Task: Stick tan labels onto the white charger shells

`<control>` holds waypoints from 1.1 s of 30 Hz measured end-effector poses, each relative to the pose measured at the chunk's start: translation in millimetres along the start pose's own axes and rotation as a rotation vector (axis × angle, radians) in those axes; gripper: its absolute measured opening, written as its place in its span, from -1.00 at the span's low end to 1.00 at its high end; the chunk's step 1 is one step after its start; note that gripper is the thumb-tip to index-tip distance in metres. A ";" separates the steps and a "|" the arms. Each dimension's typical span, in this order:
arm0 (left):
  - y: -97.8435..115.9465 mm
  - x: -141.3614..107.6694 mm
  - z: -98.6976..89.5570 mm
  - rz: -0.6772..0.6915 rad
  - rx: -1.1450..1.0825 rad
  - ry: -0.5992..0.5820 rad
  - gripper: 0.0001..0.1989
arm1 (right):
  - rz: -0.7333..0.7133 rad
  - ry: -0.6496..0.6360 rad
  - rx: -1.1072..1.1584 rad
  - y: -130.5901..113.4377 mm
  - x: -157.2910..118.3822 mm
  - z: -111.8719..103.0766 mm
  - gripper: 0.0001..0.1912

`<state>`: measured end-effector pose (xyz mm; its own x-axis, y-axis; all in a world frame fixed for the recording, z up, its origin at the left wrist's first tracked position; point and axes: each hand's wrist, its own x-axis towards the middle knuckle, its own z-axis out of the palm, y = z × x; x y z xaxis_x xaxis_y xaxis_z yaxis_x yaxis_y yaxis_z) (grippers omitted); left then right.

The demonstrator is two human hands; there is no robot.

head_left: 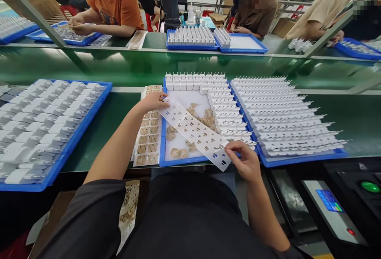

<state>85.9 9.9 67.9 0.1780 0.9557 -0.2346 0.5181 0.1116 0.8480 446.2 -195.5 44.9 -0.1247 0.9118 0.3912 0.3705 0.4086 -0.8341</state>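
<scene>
My left hand point(154, 102) pinches the upper left end of a white perforated sheet point(190, 127), a long strip with rows of small slots. The strip slants down to the right over a blue-rimmed tray point(162, 140). At its lower right end, my right hand point(244, 159) is closed on thin metal tweezers point(219, 148), their tips over the strip. Whether those fingers also touch the strip, I cannot tell. Tan die-cut pieces point(178, 153) lie loose in the tray under the strip. White plug housings point(228, 114) with pins line the tray's back and right side.
Sheets of tan stickers point(148, 142) lie left of the tray. Another blue tray of white plug housings point(279, 120) stands at right, and one with white housings point(44, 128) at left. Beyond a green ledge point(133, 66), co-workers sit near more trays. A device with a screen point(329, 200) is lower right.
</scene>
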 end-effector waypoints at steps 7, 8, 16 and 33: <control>42.3 4.1 -1.5 0.296 -0.059 0.321 -0.77 | -0.193 -0.169 -0.002 -7.5 -4.5 30.0 -0.86; 49.6 3.9 -4.1 0.361 -0.099 0.345 -0.80 | -0.206 -0.188 0.009 -7.6 -4.9 33.0 -0.85; 62.3 -107.2 -93.0 0.756 -0.308 0.695 -0.61 | -0.172 -0.242 0.163 7.8 -8.3 30.2 -0.84; -252.9 -495.7 79.1 -0.942 -0.565 1.723 -0.81 | -0.093 -0.378 0.269 30.9 -1.6 22.9 -0.83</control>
<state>-67.1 -513.6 -67.9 -0.9224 -0.2589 -0.2866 -0.3666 0.3536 0.8606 436.7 -183.4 9.6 -0.4908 0.8014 0.3417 0.0966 0.4399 -0.8928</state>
